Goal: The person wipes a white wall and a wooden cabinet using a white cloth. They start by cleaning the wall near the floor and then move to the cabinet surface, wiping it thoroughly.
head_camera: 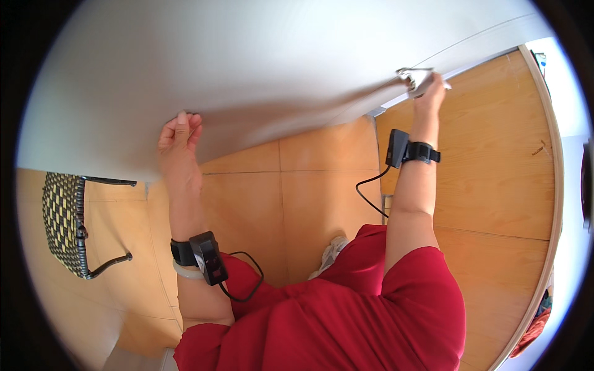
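Note:
A large smooth pale-grey panel (278, 60) spans the upper view, with a thin seam near its right end. My left hand (181, 134) is at the panel's lower left part, fingers curled, with the thumb and fingertips at the surface; whether they pinch something there cannot be told. My right hand (431, 90) is closed around a small metal-and-white fitting (415, 79) near the seam; its kind is unclear. Each forearm wears a black strapped device with a cable.
A black-and-yellow woven chair (64, 222) stands at the left on the tiled floor (241, 204). Along the right runs a wooden surface (492, 185) with a raised edge. Red-orange cloth (533, 331) lies beyond that edge.

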A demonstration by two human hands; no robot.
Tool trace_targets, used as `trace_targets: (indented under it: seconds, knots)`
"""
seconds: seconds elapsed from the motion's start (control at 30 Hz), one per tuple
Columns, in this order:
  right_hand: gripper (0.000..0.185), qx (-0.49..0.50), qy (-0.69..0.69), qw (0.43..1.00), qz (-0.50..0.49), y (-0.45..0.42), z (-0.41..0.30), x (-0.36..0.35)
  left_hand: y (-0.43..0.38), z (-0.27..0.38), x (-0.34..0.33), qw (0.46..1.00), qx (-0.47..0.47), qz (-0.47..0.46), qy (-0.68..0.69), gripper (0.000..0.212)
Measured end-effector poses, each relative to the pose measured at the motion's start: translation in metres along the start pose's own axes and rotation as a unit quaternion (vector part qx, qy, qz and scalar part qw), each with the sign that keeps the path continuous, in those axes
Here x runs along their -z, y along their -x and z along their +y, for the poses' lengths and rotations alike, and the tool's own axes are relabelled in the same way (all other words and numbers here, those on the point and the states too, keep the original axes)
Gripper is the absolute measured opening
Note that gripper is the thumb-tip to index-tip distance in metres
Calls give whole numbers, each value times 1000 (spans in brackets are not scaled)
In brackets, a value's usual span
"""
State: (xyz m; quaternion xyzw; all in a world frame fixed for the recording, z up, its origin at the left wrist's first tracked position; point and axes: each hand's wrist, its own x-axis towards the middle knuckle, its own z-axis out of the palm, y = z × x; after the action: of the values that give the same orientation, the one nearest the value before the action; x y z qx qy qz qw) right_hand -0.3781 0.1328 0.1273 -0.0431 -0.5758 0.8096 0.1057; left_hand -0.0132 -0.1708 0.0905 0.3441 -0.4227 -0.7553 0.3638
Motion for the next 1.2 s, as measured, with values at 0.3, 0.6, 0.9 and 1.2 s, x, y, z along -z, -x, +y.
trace_targets:
  seconds: [0.3,0.6,0.9,1.2]
  knots:
    - [28,-168,203,958,111,13,195,82,-12,-18,14,998,-44,-51,5,18]
    - [32,-318,64,945,52,80,259,48,-17,-16,15,998,-42,-44,-16,22]
    - [28,-19,125,992,2,-10,-34,53,-24,-24,21,995,-84,4,-46,27]
    - [32,620,561,512,199,87,-270,136,-7,-4,6,994,-72,41,-71,32]
